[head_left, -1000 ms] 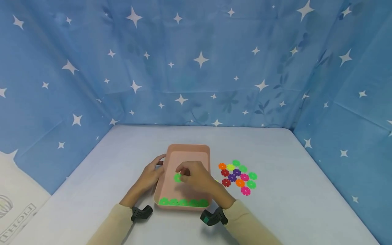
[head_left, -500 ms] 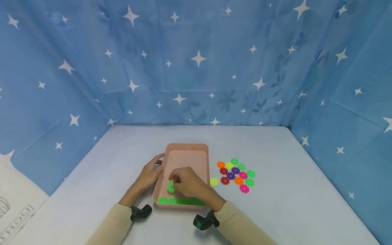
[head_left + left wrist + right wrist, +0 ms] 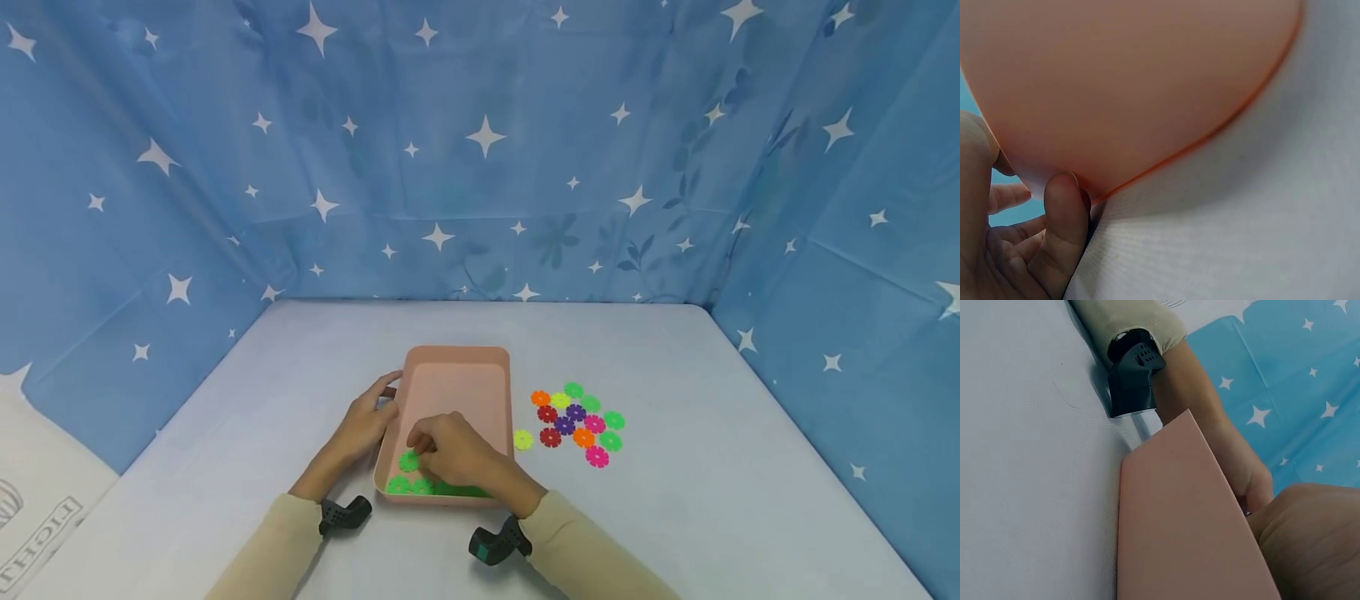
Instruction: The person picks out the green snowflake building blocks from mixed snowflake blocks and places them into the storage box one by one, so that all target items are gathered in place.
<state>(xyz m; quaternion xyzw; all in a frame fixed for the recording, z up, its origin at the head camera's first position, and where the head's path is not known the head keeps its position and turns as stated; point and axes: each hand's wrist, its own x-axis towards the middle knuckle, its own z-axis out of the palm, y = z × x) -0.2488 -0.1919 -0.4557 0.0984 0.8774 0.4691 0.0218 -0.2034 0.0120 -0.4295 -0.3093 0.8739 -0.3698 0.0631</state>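
A shallow pink tray (image 3: 461,385) lies on the table. My left hand (image 3: 366,427) rests at its left wall, with the thumb (image 3: 1065,203) against the outer side near the bottom in the left wrist view. Inside the tray, my right hand (image 3: 450,452) has its thumb and index finger curled at a green notched plastic disc (image 3: 408,462), pinching it low over the floor. Along the near wall runs a row of green discs (image 3: 399,485), partly hidden and shaded by the right hand. In the right wrist view the tray wall (image 3: 1175,519) hides the fingertips.
Right of the tray lies a loose group of notched discs in several colours, among them purple (image 3: 565,426), dark red (image 3: 551,437), orange (image 3: 583,437) and pink (image 3: 597,456). A yellow disc (image 3: 522,440) lies close to the tray's right wall. A blue star-patterned curtain (image 3: 480,167) surrounds the table.
My right hand has moved toward the near left of the tray with the green disc, bringing it close to the row. The left hand stays at the tray's left wall.
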